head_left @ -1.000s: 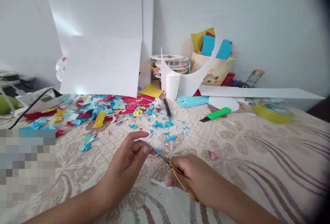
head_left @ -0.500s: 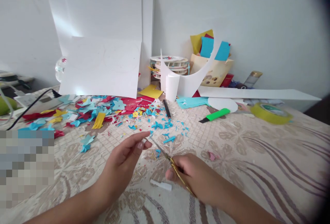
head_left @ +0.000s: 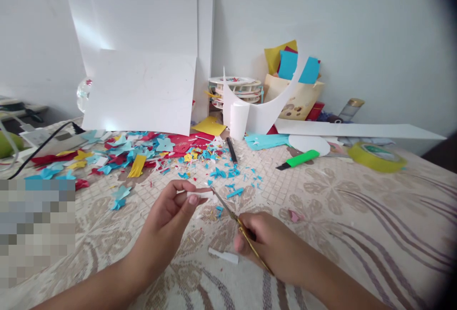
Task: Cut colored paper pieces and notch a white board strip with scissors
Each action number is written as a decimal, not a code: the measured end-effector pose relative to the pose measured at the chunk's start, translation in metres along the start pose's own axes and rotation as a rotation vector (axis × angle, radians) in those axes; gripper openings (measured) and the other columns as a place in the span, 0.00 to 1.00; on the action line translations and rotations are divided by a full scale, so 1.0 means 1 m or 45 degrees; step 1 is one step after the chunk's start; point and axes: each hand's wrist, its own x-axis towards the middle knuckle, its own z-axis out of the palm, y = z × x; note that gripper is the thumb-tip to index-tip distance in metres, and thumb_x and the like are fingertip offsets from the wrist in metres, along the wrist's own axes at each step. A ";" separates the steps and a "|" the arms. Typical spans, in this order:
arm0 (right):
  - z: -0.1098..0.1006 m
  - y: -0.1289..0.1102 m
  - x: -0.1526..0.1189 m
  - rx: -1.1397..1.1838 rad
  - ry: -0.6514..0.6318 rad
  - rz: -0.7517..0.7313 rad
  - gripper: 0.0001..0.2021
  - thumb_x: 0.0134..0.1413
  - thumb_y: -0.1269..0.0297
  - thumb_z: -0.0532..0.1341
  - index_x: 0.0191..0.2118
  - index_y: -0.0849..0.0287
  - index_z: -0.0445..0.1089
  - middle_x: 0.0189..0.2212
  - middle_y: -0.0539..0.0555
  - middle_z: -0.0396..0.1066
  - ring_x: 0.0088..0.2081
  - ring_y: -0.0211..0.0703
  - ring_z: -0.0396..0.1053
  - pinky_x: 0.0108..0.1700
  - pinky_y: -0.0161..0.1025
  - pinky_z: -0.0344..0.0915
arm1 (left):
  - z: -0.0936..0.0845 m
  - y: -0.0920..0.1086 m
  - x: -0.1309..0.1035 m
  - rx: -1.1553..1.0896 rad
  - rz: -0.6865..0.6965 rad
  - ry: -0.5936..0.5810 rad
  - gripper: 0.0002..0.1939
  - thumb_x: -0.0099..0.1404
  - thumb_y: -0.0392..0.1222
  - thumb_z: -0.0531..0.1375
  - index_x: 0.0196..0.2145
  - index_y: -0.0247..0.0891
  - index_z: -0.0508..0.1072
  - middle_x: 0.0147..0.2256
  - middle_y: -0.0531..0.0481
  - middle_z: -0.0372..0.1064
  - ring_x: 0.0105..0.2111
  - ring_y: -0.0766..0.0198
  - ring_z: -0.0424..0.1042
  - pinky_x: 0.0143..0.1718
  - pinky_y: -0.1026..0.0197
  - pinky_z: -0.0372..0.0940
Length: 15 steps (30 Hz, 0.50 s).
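Note:
Between thumb and fingers, my left hand [head_left: 174, 219] pinches a small white paper strip [head_left: 202, 195], its free end pointing right. My right hand [head_left: 267, 243] is wrapped round the gold handles of a pair of scissors [head_left: 233, 217]. The blades slant up to the left, and their tips lie beside the strip's right end; whether they touch it I cannot tell. A second white paper piece [head_left: 224, 255], narrow at one end, lies on the cloth below the scissors. Small blue paper scraps [head_left: 234, 193] are scattered just beyond the blades.
Cut paper flowers and scraps [head_left: 132, 153] in several colours heap at the left. A black pen [head_left: 232, 150], green cutter knife [head_left: 299, 159] and yellow tape roll [head_left: 377, 156] lie further back. White card sheets [head_left: 143, 93] stand against the wall. A power strip [head_left: 50, 141] with cables sits far left.
My left fingers have shifted slightly left and turned, so more of the white strip shows. The scissors stay nearly in place, their tips now a little further right.

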 end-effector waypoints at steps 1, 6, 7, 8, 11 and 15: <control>0.000 0.000 -0.001 -0.048 0.022 -0.018 0.15 0.54 0.51 0.55 0.28 0.60 0.61 0.20 0.46 0.60 0.21 0.32 0.55 0.21 0.30 0.48 | 0.000 0.000 0.000 0.032 0.014 0.007 0.05 0.61 0.41 0.56 0.36 0.41 0.63 0.36 0.50 0.74 0.41 0.64 0.71 0.44 0.61 0.61; 0.000 -0.001 -0.004 -0.244 0.120 -0.054 0.17 0.55 0.50 0.51 0.27 0.60 0.59 0.21 0.48 0.61 0.21 0.33 0.55 0.22 0.31 0.49 | -0.001 0.001 0.002 0.142 0.063 0.042 0.06 0.60 0.43 0.56 0.36 0.41 0.64 0.31 0.53 0.73 0.38 0.65 0.71 0.40 0.65 0.63; 0.000 0.000 -0.004 -0.255 0.109 -0.060 0.17 0.56 0.50 0.51 0.27 0.60 0.59 0.21 0.48 0.61 0.21 0.33 0.55 0.22 0.31 0.49 | -0.002 0.002 0.002 0.144 0.075 0.051 0.06 0.60 0.43 0.57 0.35 0.41 0.64 0.30 0.54 0.73 0.38 0.65 0.71 0.40 0.65 0.63; 0.000 0.000 -0.005 -0.263 0.096 -0.068 0.17 0.55 0.49 0.52 0.27 0.59 0.59 0.21 0.48 0.62 0.21 0.33 0.56 0.22 0.31 0.49 | -0.002 0.002 0.002 0.148 0.089 0.059 0.06 0.59 0.43 0.58 0.35 0.41 0.64 0.30 0.54 0.72 0.38 0.66 0.71 0.39 0.65 0.63; 0.000 -0.001 -0.005 -0.258 0.058 -0.083 0.17 0.54 0.48 0.53 0.28 0.59 0.60 0.22 0.48 0.62 0.22 0.34 0.56 0.22 0.31 0.49 | -0.002 0.002 0.002 0.177 0.112 0.068 0.07 0.57 0.41 0.60 0.33 0.40 0.66 0.29 0.54 0.71 0.34 0.68 0.71 0.34 0.69 0.63; 0.001 -0.003 -0.005 -0.217 0.046 -0.087 0.18 0.55 0.47 0.50 0.29 0.59 0.60 0.22 0.48 0.62 0.22 0.34 0.56 0.22 0.31 0.49 | -0.002 0.001 -0.001 0.151 0.077 0.025 0.07 0.54 0.37 0.62 0.33 0.41 0.68 0.29 0.55 0.69 0.31 0.69 0.69 0.29 0.71 0.63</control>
